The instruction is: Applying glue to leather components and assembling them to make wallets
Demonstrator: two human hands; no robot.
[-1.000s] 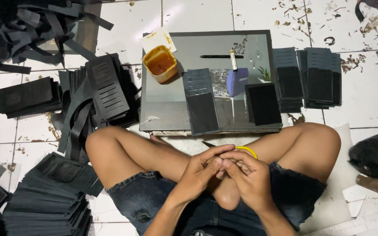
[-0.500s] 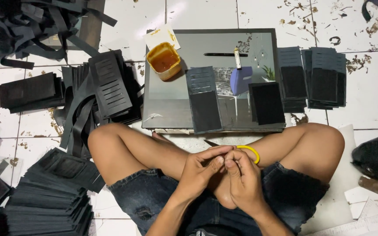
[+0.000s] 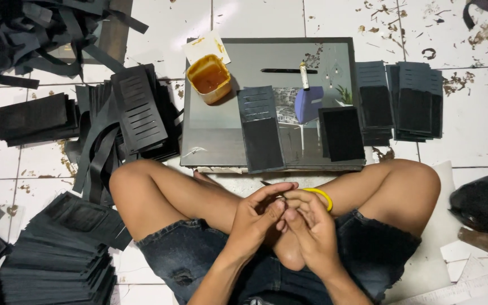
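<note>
I sit cross-legged on a tiled floor with both hands together in my lap. My left hand (image 3: 255,217) curls its thumb and forefinger onto the fingertips of my right hand (image 3: 309,223). A yellow rubber band (image 3: 324,196) loops over the right hand's upper fingers. Whether the left fingers pinch anything is hidden where the hands meet. In front of my knees lies a glossy grey board (image 3: 216,135). It carries a black slotted piece (image 3: 261,133) and a plain black rectangle (image 3: 341,134).
An orange cup of glue (image 3: 209,77), a black pen (image 3: 286,70) and a white-handled brush (image 3: 304,75) sit on the board. Stacks of black cut pieces lie at the right (image 3: 413,101), left (image 3: 32,118) and lower left (image 3: 57,254). Black strips (image 3: 29,34) are heaped at top left, and a black bag (image 3: 484,200) is at right.
My hands stay joined in my lap, and the fingers have shifted slightly against each other. The yellow band remains on the right fingers. The view has drifted a little.
</note>
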